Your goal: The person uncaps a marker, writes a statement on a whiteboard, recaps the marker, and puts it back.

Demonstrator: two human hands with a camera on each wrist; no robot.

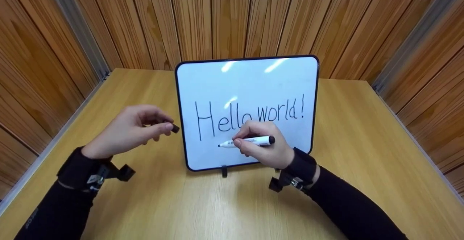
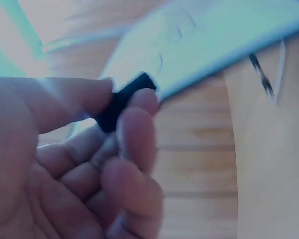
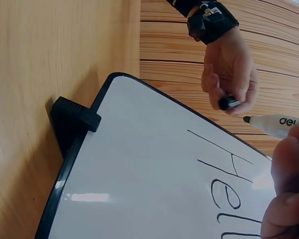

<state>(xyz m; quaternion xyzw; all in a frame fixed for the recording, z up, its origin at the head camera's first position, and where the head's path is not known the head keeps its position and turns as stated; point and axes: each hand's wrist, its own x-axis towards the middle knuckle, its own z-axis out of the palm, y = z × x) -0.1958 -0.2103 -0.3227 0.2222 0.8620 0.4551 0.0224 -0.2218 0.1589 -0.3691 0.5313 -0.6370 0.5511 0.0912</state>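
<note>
A whiteboard (image 1: 250, 80) in a black frame stands tilted back on the table, with "Hello world!" handwritten across it in black. My right hand (image 1: 270, 145) pinches an uncapped white marker (image 1: 260, 140) between thumb and fingers, in front of the board's lower half. Its dark tip points left; in the right wrist view the marker (image 3: 274, 124) looks held off the board's surface. Beside the board's left edge, my left hand (image 1: 132, 127) pinches a small black marker cap (image 1: 175, 128). The left wrist view shows this cap (image 2: 120, 103) between thumb and fingertips.
Black stand feet (image 1: 224, 171) support the board's bottom edge; one black support (image 3: 72, 122) shows large in the right wrist view. The wooden table (image 1: 174, 211) is bounded by wood-panelled walls (image 1: 228, 19) behind and on both sides.
</note>
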